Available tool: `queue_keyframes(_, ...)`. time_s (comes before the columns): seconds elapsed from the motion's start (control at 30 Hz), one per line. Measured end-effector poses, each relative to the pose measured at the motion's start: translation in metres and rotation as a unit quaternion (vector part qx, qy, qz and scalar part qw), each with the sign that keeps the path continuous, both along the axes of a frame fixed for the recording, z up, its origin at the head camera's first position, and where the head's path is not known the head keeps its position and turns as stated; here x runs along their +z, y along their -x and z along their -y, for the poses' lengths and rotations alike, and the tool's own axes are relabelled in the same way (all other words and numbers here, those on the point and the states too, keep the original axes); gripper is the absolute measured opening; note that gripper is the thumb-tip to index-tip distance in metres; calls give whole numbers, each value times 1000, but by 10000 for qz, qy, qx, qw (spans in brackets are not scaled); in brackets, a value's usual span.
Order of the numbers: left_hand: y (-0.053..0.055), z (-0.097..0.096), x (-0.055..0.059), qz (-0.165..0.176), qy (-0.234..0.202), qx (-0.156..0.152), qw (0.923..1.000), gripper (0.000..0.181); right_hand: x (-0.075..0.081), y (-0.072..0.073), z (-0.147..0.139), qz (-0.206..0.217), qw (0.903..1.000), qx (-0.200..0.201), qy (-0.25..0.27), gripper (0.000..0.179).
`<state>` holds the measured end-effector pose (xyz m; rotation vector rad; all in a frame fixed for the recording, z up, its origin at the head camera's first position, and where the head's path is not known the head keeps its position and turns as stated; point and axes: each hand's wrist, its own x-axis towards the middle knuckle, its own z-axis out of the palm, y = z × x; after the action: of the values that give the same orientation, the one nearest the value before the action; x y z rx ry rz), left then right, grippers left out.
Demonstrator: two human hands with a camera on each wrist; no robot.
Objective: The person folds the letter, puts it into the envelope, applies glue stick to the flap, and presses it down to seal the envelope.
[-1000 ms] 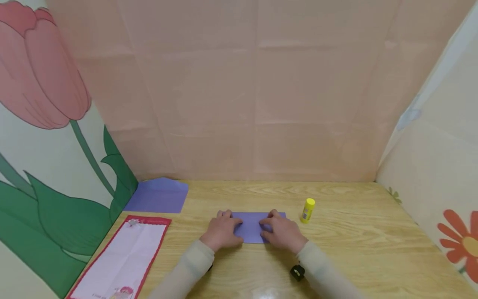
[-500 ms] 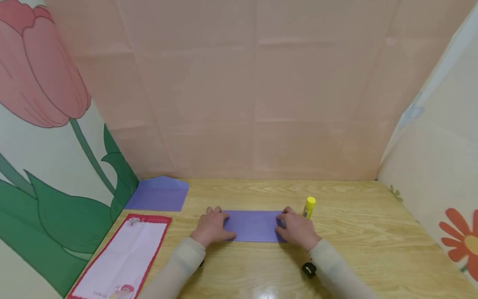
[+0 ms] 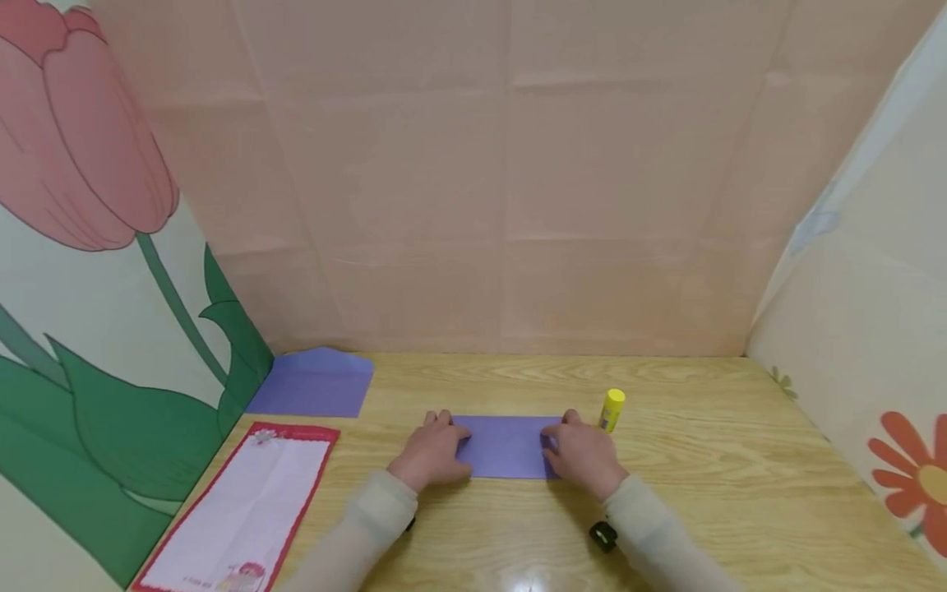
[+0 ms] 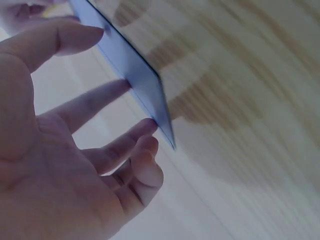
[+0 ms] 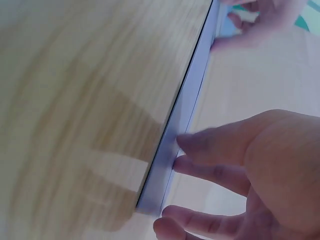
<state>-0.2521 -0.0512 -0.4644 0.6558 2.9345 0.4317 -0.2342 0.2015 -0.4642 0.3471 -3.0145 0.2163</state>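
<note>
A flat purple paper rectangle (image 3: 506, 448) lies on the wooden table, between my two hands. At its left end, my left hand (image 3: 432, 450) touches it with fingers spread and fairly straight; in the left wrist view the thumb (image 4: 82, 39) reaches over the paper (image 4: 137, 75) and fingertips meet its edge. My right hand (image 3: 587, 454) rests on the right end. The right wrist view shows its thumb (image 5: 210, 142) and index fingertip close together on the paper (image 5: 172, 135), other fingers at the edge. Neither hand curls round the paper.
A yellow glue stick (image 3: 612, 409) stands upright just beyond the right hand. Back left lies a purple envelope (image 3: 314, 393) with its flap raised. In front of it is a red-bordered white sheet (image 3: 240, 501). A pink-beige covering (image 3: 510, 181) hangs behind the table.
Both hands have slid outward from the middle of the purple paper to its ends, then shifted slightly back inward. The glue stick, envelope and red-bordered sheet have stayed put.
</note>
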Motion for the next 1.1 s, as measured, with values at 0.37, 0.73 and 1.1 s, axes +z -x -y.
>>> queue_keyframes(0.37,-9,-34,-2,-53,106,-491,9987,55,-3,-8,35,-200,9964,730,384,24)
queue_keyframes(0.73,-8,-25,-5,-194,179,6,9997,58,-4,-9,28,-47,9989,371,276,25)
queue_keyframes(1.1,-4,8,3,-92,28,424,9991,63,-4,-4,0,151,9993,-242,243,31)
